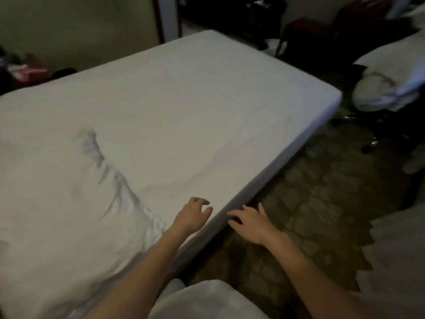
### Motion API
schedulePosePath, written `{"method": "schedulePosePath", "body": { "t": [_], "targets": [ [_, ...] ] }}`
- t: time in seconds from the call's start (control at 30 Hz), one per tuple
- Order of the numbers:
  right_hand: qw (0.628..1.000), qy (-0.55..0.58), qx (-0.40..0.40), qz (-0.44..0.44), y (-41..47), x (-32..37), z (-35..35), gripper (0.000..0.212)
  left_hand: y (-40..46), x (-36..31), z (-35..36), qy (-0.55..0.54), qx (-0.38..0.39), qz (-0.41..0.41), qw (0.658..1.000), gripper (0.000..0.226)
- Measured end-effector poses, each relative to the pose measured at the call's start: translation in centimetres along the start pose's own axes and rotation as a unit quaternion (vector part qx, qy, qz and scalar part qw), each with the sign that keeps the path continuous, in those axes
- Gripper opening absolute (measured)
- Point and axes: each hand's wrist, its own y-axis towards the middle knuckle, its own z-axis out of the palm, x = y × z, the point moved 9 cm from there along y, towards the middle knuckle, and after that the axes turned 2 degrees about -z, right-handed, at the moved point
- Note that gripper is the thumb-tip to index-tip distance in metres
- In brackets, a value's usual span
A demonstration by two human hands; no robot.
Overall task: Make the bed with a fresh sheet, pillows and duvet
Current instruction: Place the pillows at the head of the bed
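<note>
A white sheet [174,107] covers the mattress, mostly smooth, with a ridge of wrinkles [112,180] running from the middle left toward the near edge. My left hand [193,215] hovers over the top of the sheet near the bed's right edge, fingers loosely curled and holding nothing. My right hand [250,221] is just off that edge beside the mattress side, fingers spread and empty. White pillows [386,88] are piled to the right of the bed's far corner.
Patterned dark carpet [310,192] runs along the bed's right side. White bedding [397,261] lies at the lower right and more white fabric [207,300] at the bottom centre. A dark red chair [322,26] and clutter stand at the back.
</note>
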Motion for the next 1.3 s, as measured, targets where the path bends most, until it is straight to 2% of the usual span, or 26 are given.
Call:
{"method": "schedulePosePath", "body": {
  "t": [0.17,0.3,0.43,0.57,0.83,1.03,1.3],
  "targets": [
    [0.980,0.142,-0.055,0.127,-6.4,-9.2,-3.9,0.042,0.8,-10.5,1.4,-0.036,0.086,0.065,0.994,0.037],
    [0.919,0.324,-0.117,0.193,-9.9,-15.2,-5.3,0.040,1.9,-16.5,3.7,-0.043,0.139,0.108,0.983,0.034],
    [0.864,0.405,-0.187,0.234,-11.0,-19.9,-7.9,0.035,4.9,-21.2,5.8,-0.028,0.193,0.130,0.972,0.034],
    [0.837,0.428,-0.236,0.247,-9.4,-24.4,-12.4,0.032,9.9,-24.7,6.3,0.008,0.181,0.133,0.974,0.035],
    [0.822,0.426,-0.286,0.248,-3.4,-33.2,-25.4,0.037,21.9,-34.6,5.4,-0.047,0.187,0.129,0.973,0.025],
    [0.815,0.418,-0.278,0.288,-0.3,-41.3,-30.5,0.039,29.9,-45.9,5.7,-0.037,0.213,0.146,0.965,0.022],
    [0.765,0.467,-0.289,0.336,5.4,-57.2,-36.9,0.037,43.2,-66.4,7.2,-0.021,0.214,0.221,0.951,0.028]
  ]
}}
